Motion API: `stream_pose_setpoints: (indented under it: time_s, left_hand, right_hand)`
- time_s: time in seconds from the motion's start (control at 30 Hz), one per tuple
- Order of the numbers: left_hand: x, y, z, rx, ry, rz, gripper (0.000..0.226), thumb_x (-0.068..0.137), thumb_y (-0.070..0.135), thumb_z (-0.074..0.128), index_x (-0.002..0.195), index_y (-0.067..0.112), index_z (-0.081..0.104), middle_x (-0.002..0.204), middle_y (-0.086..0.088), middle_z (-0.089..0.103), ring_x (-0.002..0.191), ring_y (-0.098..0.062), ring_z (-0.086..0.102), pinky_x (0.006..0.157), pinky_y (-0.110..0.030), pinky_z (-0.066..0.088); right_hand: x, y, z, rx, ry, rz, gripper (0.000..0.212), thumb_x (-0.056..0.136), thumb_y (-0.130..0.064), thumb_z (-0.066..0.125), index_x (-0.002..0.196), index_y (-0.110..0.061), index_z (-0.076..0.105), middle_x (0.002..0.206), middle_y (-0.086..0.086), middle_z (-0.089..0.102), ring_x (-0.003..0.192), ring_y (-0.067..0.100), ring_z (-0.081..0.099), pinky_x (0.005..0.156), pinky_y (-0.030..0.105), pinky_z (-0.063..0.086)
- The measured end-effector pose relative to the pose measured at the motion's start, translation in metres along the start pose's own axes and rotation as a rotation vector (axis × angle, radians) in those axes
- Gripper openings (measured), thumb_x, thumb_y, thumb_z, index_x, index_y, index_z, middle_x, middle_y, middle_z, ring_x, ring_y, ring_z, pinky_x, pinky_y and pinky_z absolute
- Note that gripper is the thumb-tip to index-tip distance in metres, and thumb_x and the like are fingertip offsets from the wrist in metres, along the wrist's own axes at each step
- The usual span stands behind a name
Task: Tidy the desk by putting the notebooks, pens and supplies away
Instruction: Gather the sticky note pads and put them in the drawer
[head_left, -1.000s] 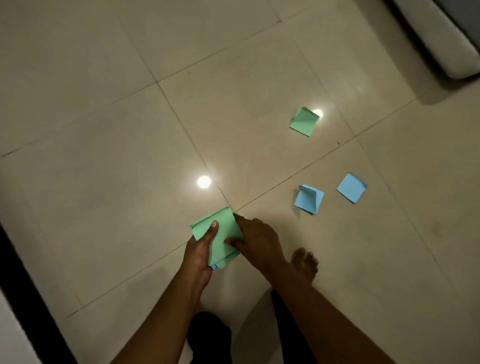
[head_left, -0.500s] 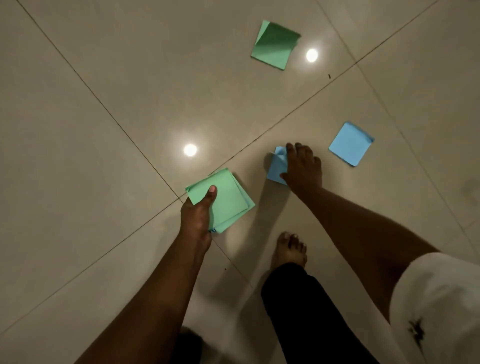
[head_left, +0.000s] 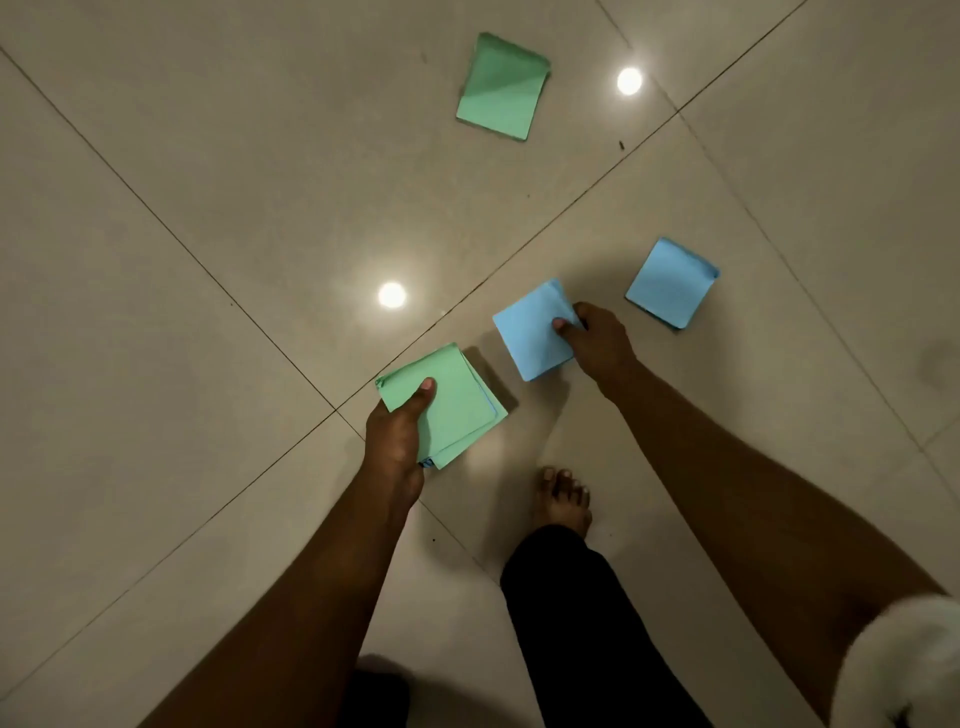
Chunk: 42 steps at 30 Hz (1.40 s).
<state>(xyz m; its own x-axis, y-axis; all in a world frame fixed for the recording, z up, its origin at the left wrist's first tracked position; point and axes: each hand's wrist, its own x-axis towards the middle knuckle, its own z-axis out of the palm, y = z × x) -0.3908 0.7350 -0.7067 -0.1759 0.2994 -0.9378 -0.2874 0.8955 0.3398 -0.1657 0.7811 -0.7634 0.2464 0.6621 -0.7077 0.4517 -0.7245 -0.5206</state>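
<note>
**Hand state.** The left hand (head_left: 395, 436) grips the green stack (head_left: 457, 405), thumb on top and fingers hidden beneath. The right hand (head_left: 602, 343) pinches the held blue note (head_left: 530, 338) by one edge, thumb on top. Whether this note has fully left the tiled floor (head_left: 208, 364) cannot be told.

**Hazards.**
- Stack slippage: the sheets in the left hand are fanned out of line and clamped at one corner only. Tilting the hand likely lets the lower sheets slide out.
- Dropped note: the right hand's grip covers a small area at the edge. A quick transfer towards the left hand may bend the paper or pull it free.
- Creasing: both loose notes have curled edges. Pressing them flat into the stack may fold them.
- Missed item: the loose green note (head_left: 501, 88) lies well ahead of both hands and is likely to be overlooked.
- Footing: a bare foot (head_left: 563, 501) stands just behind the hands on glossy tile, and reaching forward shifts the balance.

**Count.**
- Green: one stack in the left hand, sheet number not countable, and one loose note.
- Blue: one in the right hand, one loose blue note (head_left: 670, 283) just right of the right hand, and a blue sliver under the stack.
- Hands: two.
- Notebooks, pens: none visible.
</note>
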Motion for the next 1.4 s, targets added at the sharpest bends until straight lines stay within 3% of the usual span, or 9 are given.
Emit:
stream_pose_setpoints:
  time_s: [0.1, 0.17, 0.33, 0.53, 0.63, 0.87, 1.07, 1.23, 1.4]
  left_hand:
    - [-0.030, 0.015, 0.012, 0.003, -0.034, -0.005, 0.017, 0.086, 0.026, 0.065, 0.102, 0.022, 0.063, 0.097, -0.005, 0.069, 0.074, -0.022, 0.065, 0.052, -0.025, 0.048]
    - [-0.052, 0.034, 0.025, -0.012, -0.067, -0.023, 0.019, 0.088, 0.033, 0.061, 0.103, 0.023, 0.065, 0.097, -0.005, 0.072, 0.075, -0.023, 0.068, 0.060, -0.029, 0.047]
    - [-0.090, 0.087, 0.061, -0.056, -0.171, 0.003, 0.061, 0.076, 0.068, 0.053, 0.113, 0.021, 0.065, 0.106, -0.009, 0.071, 0.090, -0.026, 0.069, 0.072, -0.036, 0.055]
    - [-0.074, 0.134, 0.079, -0.089, -0.009, 0.166, 0.027, 0.082, 0.025, 0.070, 0.106, 0.013, 0.062, 0.101, -0.009, 0.068, 0.081, -0.023, 0.065, 0.061, -0.030, 0.058]
    - [-0.034, 0.154, 0.081, -0.098, 0.009, 0.168, 0.027, 0.081, 0.027, 0.072, 0.103, 0.016, 0.062, 0.099, -0.007, 0.068, 0.083, -0.024, 0.066, 0.070, -0.037, 0.058]
    - [0.067, 0.188, 0.083, -0.049, -0.029, 0.199, 0.034, 0.079, 0.026, 0.073, 0.110, 0.016, 0.063, 0.113, -0.010, 0.068, 0.104, -0.034, 0.063, 0.090, -0.056, 0.050]
    - [0.114, 0.202, 0.080, -0.010, -0.081, 0.222, 0.038, 0.080, 0.025, 0.072, 0.115, 0.012, 0.062, 0.111, -0.012, 0.068, 0.101, -0.033, 0.065, 0.086, -0.053, 0.053]
    - [0.115, 0.197, 0.078, 0.005, -0.070, 0.169, 0.039, 0.079, 0.026, 0.073, 0.114, 0.013, 0.061, 0.110, -0.013, 0.068, 0.101, -0.035, 0.064, 0.087, -0.056, 0.051]
    - [0.077, 0.193, 0.085, -0.005, -0.105, 0.128, 0.027, 0.081, 0.024, 0.071, 0.105, 0.016, 0.062, 0.105, -0.011, 0.068, 0.096, -0.033, 0.064, 0.085, -0.051, 0.053]
  right_hand:
    - [-0.051, -0.042, -0.030, 0.490, -0.039, 0.022, 0.008, 0.093, -0.020, 0.055, 0.098, -0.014, 0.058, 0.091, 0.002, 0.059, 0.082, 0.017, 0.054, 0.064, 0.027, 0.044]
    - [-0.081, -0.069, -0.044, 0.533, -0.107, -0.007, 0.009, 0.091, -0.016, 0.058, 0.099, -0.013, 0.059, 0.091, 0.003, 0.062, 0.076, 0.015, 0.056, 0.059, 0.026, 0.045]
    - [-0.112, -0.113, -0.048, -0.039, -0.017, -0.215, 0.020, 0.088, -0.030, 0.061, 0.095, -0.011, 0.062, 0.080, -0.003, 0.061, 0.071, 0.012, 0.056, 0.055, 0.015, 0.037]
    - [-0.062, -0.160, -0.046, -0.209, 0.086, -0.390, 0.032, 0.091, -0.044, 0.052, 0.089, -0.014, 0.064, 0.084, 0.002, 0.065, 0.074, 0.018, 0.059, 0.060, 0.026, 0.039]
    - [0.017, -0.166, -0.046, -0.137, 0.205, -0.321, 0.024, 0.091, -0.033, 0.055, 0.105, -0.015, 0.062, 0.101, 0.005, 0.063, 0.094, 0.022, 0.058, 0.073, 0.028, 0.042]
    - [0.188, -0.175, -0.032, -0.658, 0.293, -0.345, 0.060, 0.086, -0.024, 0.061, 0.139, -0.012, 0.034, 0.138, 0.010, 0.041, 0.126, 0.029, 0.040, 0.092, 0.043, 0.042]
    - [0.240, -0.192, -0.013, -0.767, 0.304, -0.336, 0.070, 0.073, -0.042, 0.073, 0.127, -0.011, 0.041, 0.125, 0.012, 0.046, 0.117, 0.030, 0.043, 0.088, 0.041, 0.039]
    - [0.235, -0.181, -0.017, -0.600, 0.136, -0.174, 0.051, 0.082, -0.041, 0.065, 0.119, -0.008, 0.053, 0.122, 0.016, 0.053, 0.116, 0.033, 0.047, 0.091, 0.038, 0.040]
    - [0.154, -0.175, -0.044, 0.313, 0.113, -0.081, 0.023, 0.086, -0.018, 0.065, 0.104, -0.009, 0.054, 0.102, 0.010, 0.057, 0.091, 0.021, 0.054, 0.061, 0.020, 0.040]
